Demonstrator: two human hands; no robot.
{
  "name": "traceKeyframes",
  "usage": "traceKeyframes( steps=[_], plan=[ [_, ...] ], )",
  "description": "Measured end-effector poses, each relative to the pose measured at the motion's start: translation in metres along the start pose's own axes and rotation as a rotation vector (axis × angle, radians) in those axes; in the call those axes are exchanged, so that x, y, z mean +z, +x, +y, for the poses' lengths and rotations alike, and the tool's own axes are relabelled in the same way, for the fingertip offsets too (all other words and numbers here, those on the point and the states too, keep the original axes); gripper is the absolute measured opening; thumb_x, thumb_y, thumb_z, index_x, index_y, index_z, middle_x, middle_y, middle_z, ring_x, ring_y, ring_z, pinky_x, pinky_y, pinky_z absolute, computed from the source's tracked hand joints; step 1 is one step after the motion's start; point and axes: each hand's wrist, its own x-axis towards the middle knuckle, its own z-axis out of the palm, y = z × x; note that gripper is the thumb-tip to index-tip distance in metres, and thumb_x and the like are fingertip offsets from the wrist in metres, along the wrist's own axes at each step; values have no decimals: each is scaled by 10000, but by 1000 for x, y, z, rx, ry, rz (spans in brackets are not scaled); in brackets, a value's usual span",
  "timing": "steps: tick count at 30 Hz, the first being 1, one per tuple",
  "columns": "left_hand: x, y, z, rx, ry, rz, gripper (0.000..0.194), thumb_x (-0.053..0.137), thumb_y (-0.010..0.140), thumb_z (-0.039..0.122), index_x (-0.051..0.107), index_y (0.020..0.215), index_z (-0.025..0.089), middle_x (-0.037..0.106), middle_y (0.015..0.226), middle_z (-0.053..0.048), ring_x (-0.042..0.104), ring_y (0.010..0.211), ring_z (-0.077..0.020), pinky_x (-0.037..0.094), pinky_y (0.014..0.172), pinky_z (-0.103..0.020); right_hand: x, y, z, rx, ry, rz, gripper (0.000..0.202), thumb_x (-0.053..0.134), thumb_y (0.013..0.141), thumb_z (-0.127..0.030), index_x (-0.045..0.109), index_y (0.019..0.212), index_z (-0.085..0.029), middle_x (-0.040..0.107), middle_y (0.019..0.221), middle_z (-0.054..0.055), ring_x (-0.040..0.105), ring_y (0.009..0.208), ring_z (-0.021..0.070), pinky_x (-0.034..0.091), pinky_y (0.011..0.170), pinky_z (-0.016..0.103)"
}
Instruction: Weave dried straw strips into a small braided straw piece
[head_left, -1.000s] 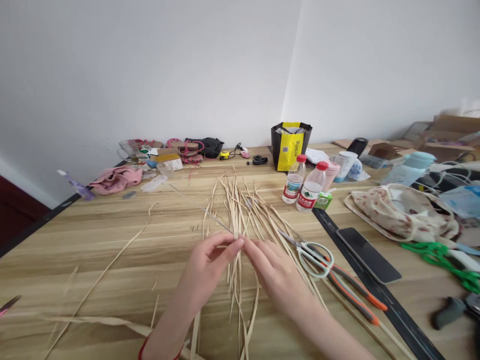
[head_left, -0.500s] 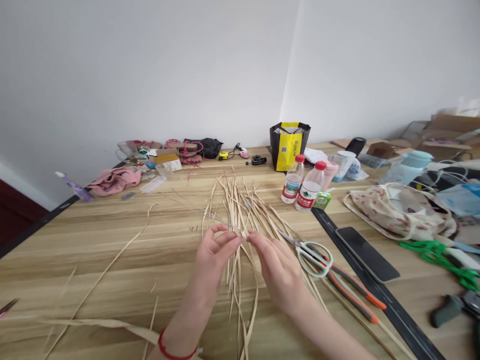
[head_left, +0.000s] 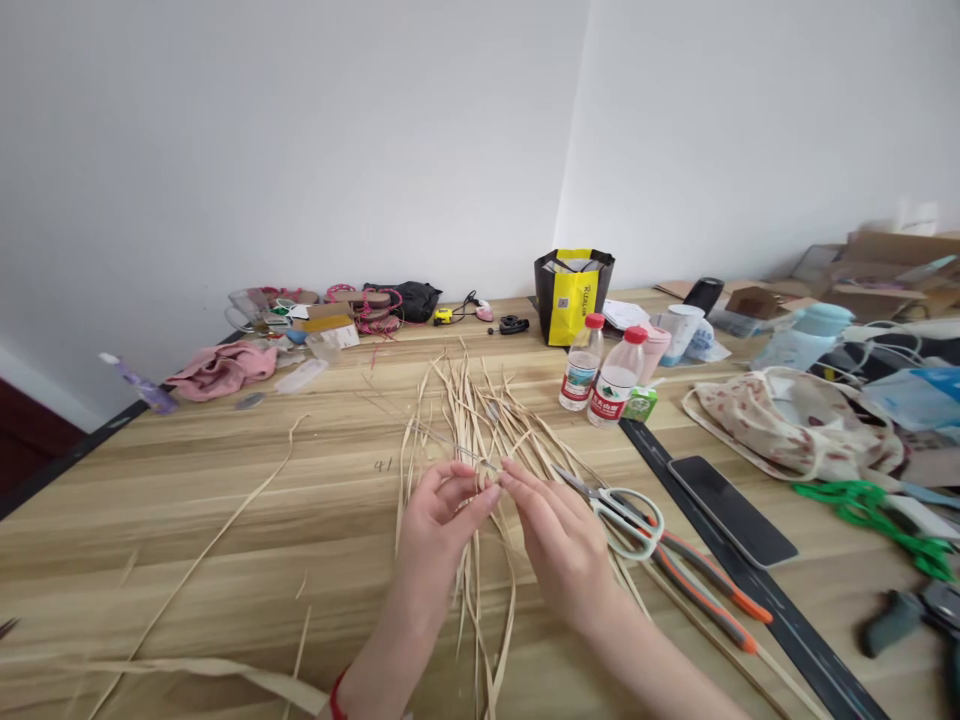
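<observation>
Both hands, left point(head_left: 442, 515) and right point(head_left: 562, 535), have a nearly closed grip, pinching a small pale strip point(head_left: 489, 478) between them. It is above the bench point(head_left: 247, 560), over the long straw pile point(head_left: 469, 400).

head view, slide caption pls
Left hand and right hand meet at a small pale piece over scattered pale strips, scissors alongside

"41" point(head_left: 383, 464) on tabletop point(head_left: 225, 450); bag point(head_left: 573, 300), bottle point(head_left: 616, 380) lettering unclear

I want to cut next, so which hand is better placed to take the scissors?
Right, I'd say: the right hand is beside the scissors; the left hand would have to reach past it.
</observation>
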Motion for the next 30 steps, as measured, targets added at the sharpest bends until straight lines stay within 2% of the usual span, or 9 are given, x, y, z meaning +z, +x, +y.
traceKeyframes(
  steps=[7,17,21,25,27,30],
  plan=[
    [1,5,-8,50,-105,32,304,816,622,215,568,795,185,644,729,41,610,725,-102,489,731,-226,-3,1,-1,-25,-21,18,329,398,937,-45,577,1198,-136,668,1175,167,661,1007,228,540,766,348],
    [3,3,-2,22,-119,-4,289,798,628,147,620,856,163,707,891,-32,663,884,-160,516,815,-264,-3,1,6,-46,-73,38,356,430,935,-63,561,1252,-160,654,1207,146,682,936,217,540,736,335],
    [2,3,-1,66,-33,7,306,794,635,155,597,868,174,696,934,-26,679,862,-167,520,794,-273,-2,0,9,-58,-55,91,383,443,935,-88,513,1302,-171,647,1214,155,694,904,219,548,738,340],
    [1,1,2,176,122,52,266,776,665,174,567,828,194,681,818,4,680,809,-165,515,756,-266,-2,-1,15,-16,-32,123,374,446,933,-93,511,1290,-182,641,1229,146,685,962,225,543,811,354],
    [-1,-2,4,186,213,24,243,772,675,194,573,814,197,669,762,4,665,769,-162,509,725,-258,-1,-1,18,25,-25,147,397,450,929,-93,485,1314,-185,665,1192,136,685,964,216,543,814,337],
    [-3,-10,8,213,290,-72,204,744,714,233,594,850,205,648,784,-6,624,759,-156,487,710,-251,-1,0,21,101,13,152,374,459,929,-123,496,1296,-186,714,1069,116,691,929,212,549,778,315]
  ],
)
